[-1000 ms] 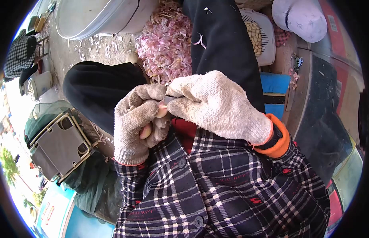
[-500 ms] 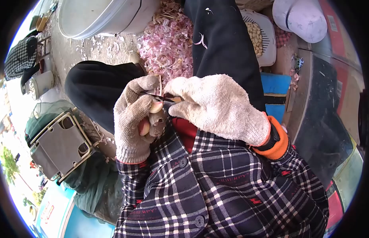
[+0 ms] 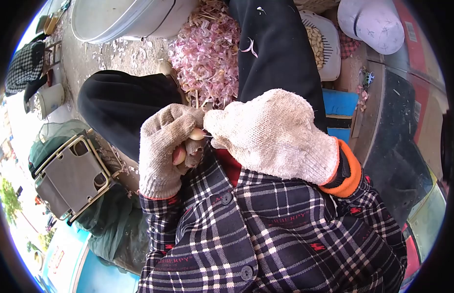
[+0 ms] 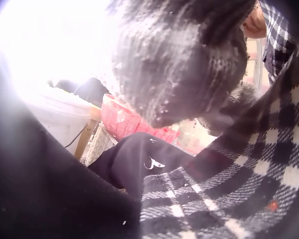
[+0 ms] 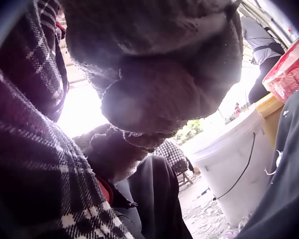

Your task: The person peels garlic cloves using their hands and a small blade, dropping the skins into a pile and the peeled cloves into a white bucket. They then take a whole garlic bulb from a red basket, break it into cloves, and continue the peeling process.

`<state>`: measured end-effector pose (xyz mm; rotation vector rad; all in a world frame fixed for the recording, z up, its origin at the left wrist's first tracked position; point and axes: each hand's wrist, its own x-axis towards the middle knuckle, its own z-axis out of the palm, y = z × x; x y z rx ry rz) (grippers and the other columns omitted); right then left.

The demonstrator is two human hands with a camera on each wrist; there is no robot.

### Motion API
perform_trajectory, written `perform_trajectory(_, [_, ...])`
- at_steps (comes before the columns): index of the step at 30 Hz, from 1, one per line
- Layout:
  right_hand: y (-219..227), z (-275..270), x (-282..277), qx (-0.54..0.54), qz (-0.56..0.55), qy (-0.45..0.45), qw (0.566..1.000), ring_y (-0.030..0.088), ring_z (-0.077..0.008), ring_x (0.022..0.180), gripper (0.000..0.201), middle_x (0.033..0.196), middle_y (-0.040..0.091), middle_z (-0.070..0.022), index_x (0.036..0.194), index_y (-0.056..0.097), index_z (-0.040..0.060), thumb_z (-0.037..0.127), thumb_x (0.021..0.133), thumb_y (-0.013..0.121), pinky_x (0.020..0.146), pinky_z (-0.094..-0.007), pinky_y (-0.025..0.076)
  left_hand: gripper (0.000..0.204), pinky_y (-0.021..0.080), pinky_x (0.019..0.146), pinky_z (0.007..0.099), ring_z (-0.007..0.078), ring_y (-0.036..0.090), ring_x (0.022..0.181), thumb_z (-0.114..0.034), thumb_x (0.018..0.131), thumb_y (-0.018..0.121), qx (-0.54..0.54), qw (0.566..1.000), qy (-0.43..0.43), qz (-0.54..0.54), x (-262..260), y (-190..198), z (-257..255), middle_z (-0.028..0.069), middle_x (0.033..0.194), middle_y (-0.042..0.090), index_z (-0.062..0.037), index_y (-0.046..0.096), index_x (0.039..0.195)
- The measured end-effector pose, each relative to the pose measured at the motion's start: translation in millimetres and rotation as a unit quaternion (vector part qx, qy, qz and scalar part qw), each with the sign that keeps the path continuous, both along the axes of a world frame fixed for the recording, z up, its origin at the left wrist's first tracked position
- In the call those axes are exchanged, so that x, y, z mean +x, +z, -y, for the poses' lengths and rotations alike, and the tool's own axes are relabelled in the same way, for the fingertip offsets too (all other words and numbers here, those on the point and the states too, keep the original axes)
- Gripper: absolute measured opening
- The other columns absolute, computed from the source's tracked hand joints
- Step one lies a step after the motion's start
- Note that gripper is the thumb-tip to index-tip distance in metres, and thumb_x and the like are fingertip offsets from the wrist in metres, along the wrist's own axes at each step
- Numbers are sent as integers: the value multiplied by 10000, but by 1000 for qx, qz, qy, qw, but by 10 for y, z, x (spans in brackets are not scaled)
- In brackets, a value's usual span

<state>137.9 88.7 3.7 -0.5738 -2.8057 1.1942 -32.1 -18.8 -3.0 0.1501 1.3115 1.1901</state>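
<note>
My left hand, in a worn knitted glove, pinches a pale garlic clove between thumb and forefinger. A pinkish garlic clove is tucked lower in the same palm under the curled fingers. Close beside it, my gloved right hand is curled with its fingertips right at the upper clove. Only a thin sliver of the small knife shows past those fingers; the rest is hidden. Both wrist views are mostly filled by dark, blurred glove fabric.
Pink-white garlic skins lie heaped between my legs, beside a large white bucket. A white basket of peeled cloves stands beyond my right leg. At the left is a folding chair; a red basket shows in the left wrist view.
The knife blade, plainly visible between the hands half a second ago, is now mostly covered by the right fingers. The right hand has turned slightly; the left still pinches the clove.
</note>
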Motion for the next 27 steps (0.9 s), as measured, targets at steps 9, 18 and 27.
perform_trajectory(9, [-65, 6, 0, -87, -13, -59, 994, 632, -310, 623, 175, 698, 623, -119, 986, 665, 119, 204, 834, 669, 533, -407, 474, 177, 377, 386, 214, 120, 492, 402, -129, 885, 625, 11, 999, -29, 43, 1, -44, 22, 85, 584, 583, 41, 599, 847])
perform_trajectory(18, [-188, 109, -23, -217, -63, -175, 958, 630, -273, 611, 239, 721, 642, -128, 1028, 669, 63, 243, 873, 694, 546, -372, 467, 197, 420, 432, 208, 113, 530, 461, -160, 912, 624, -31, 999, -6, 21, 62, -3, -17, 93, 674, 617, 36, 605, 932])
perform_trajectory(27, [-239, -12, -113, -362, -80, -255, 893, 605, -180, 641, 304, 813, 646, -85, 1042, 630, 24, 274, 880, 688, 568, -298, 461, 267, 400, 403, 177, 78, 531, 472, -153, 929, 586, -36, 998, 52, -2, 122, -3, -110, 90, 733, 645, 13, 565, 1137])
